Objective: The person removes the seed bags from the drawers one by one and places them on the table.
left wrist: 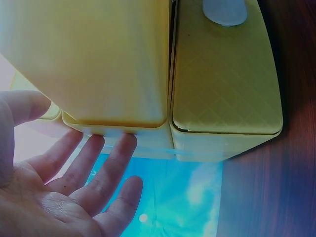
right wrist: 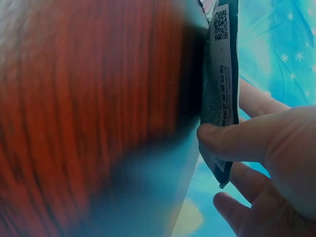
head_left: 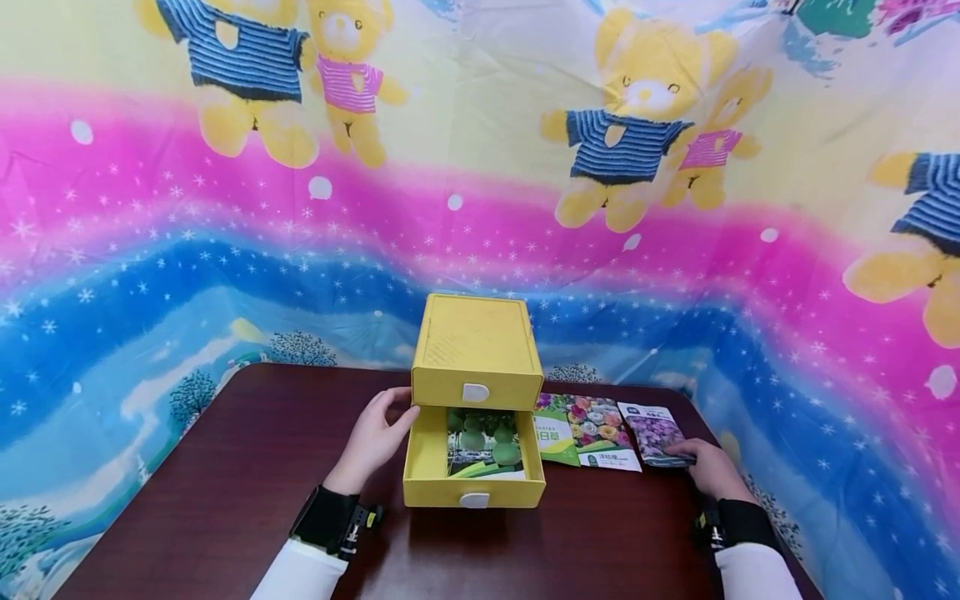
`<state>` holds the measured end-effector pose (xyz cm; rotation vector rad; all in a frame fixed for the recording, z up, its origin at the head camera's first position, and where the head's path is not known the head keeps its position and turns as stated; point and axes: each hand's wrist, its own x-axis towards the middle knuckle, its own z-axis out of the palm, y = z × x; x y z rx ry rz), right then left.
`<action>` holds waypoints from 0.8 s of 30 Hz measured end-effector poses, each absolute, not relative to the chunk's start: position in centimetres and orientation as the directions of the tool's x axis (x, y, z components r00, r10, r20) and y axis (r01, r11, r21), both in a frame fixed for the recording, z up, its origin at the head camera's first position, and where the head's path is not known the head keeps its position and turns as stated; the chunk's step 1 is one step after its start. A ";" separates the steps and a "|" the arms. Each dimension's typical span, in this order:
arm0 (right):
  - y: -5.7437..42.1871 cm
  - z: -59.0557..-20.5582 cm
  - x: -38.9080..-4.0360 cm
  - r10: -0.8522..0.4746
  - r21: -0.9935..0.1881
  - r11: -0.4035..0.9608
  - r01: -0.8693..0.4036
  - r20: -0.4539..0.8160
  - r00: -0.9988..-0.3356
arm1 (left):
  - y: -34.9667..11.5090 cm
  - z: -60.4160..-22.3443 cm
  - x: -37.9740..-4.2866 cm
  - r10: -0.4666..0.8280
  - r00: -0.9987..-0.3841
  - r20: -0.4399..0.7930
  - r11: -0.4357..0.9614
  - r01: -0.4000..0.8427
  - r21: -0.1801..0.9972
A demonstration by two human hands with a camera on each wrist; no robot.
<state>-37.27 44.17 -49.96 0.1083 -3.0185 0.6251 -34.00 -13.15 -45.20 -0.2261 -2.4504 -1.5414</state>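
Note:
A yellow drawer box (head_left: 480, 337) stands on the table, its top drawer closed and a lower drawer (head_left: 517, 494) pulled out. Inside that drawer lies a seed packet (head_left: 483, 442) picturing green gourds. My left hand (head_left: 377, 440) is at the box's left side; in the left wrist view its fingers (left wrist: 116, 165) are extended, tips right at the yellow side wall. At the table's right, my right hand (head_left: 716, 468) pinches a seed packet (head_left: 651, 427) with purple flowers by its near corner. The right wrist view shows the thumb (right wrist: 217, 138) on the packet's printed back.
Two more flower seed packets, one with a green-and-white front (head_left: 555, 433) and one with mixed blooms (head_left: 600, 425), lie overlapping between box and right hand. A printed teddy-bear cloth (head_left: 465, 208) hangs behind the dark wooden table (head_left: 600, 542).

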 end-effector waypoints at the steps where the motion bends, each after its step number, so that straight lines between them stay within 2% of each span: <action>1: 44.2 -50.0 -37.3 -0.050 -0.399 0.914 -0.071 0.064 -0.997 | -13.2 -45.2 -34.0 0.003 -0.959 0.283 0.433 0.256 0.864; 13: 44.0 -50.0 -37.2 -0.032 -0.408 0.913 -0.033 0.009 -0.999 | -13.1 -45.2 -34.0 0.001 -0.959 0.285 0.431 0.257 0.865; 24: 43.9 -50.3 -37.4 -0.095 -0.367 0.925 -0.096 0.021 -0.995 | -13.2 -45.1 -33.9 0.007 -0.960 0.281 0.434 0.256 0.864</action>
